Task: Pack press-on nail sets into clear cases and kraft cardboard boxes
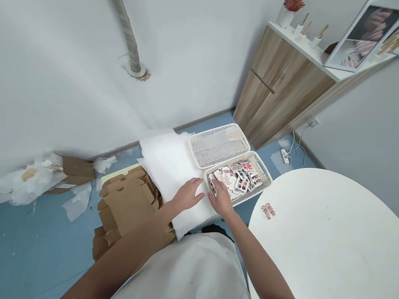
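The light is cool, bright and evenly spread, its source hard to tell; the far wall (pixel 201 48) carries soft grey shading, deeper just left of the cabinet (pixel 287 82); the desk (pixel 330 233) at right and the white sheet (pixel 165 157) look pale, with little surface detail; wide-angle stretch makes the picture frame (pixel 366 39) at far right lean outward; prints on the small cards (pixel 242 184) are too small to read.

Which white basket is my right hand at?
The nearer basket, beside the round white table, heaped with small patterned cards; the farther basket holds what looks like clear plastic and has no hand at it.
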`<state>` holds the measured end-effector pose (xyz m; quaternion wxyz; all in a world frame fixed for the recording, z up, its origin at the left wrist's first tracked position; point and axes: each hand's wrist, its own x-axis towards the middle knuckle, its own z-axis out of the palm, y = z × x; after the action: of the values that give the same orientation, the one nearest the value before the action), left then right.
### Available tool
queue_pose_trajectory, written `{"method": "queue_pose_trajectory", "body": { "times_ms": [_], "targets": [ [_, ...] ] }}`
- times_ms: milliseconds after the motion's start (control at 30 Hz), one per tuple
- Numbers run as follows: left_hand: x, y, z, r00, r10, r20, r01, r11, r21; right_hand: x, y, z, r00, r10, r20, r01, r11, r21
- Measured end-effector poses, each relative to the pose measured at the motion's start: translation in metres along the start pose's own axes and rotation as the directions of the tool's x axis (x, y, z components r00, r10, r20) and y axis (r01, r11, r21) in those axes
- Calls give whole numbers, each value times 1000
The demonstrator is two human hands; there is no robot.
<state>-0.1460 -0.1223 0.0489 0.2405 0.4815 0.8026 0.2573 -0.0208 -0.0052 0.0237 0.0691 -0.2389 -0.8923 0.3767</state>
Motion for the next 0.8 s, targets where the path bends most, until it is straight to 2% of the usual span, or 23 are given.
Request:
{"method": "queue_pose_trajectory", "body": {
  "times_ms": [133, 267, 433, 600, 700, 800],
  "targets": [
    [41, 1, -2, 1000, -12, 0, 12, 1000, -7, 54, 25, -28, 997, 29, -72, -37, 991, -125],
    [85, 4, -4, 998, -51, 37, 53, 997, -48, 117, 55, -59, 988, 89, -126, -110, 980, -164],
    [157, 8, 0, 988, -145, 48, 153, 956, -250, 177, 86, -77, 976, 107, -188, -148, 964, -220],
    [221, 6, 20, 952, -289, 98, 292, 774, -562, 192, 95, -72, 971, 149, -187, -190, 955, -227],
    [237, 4, 34, 928, -352, 120, 339, 670, -660, 191, 96, -66, 968, 152, -201, -195, 958, -212],
    [242, 2, 46, 920, -388, 52, 301, 619, -726, 191, 97, -63, 971, 148, -187, -177, 973, -149]
  ]
}}
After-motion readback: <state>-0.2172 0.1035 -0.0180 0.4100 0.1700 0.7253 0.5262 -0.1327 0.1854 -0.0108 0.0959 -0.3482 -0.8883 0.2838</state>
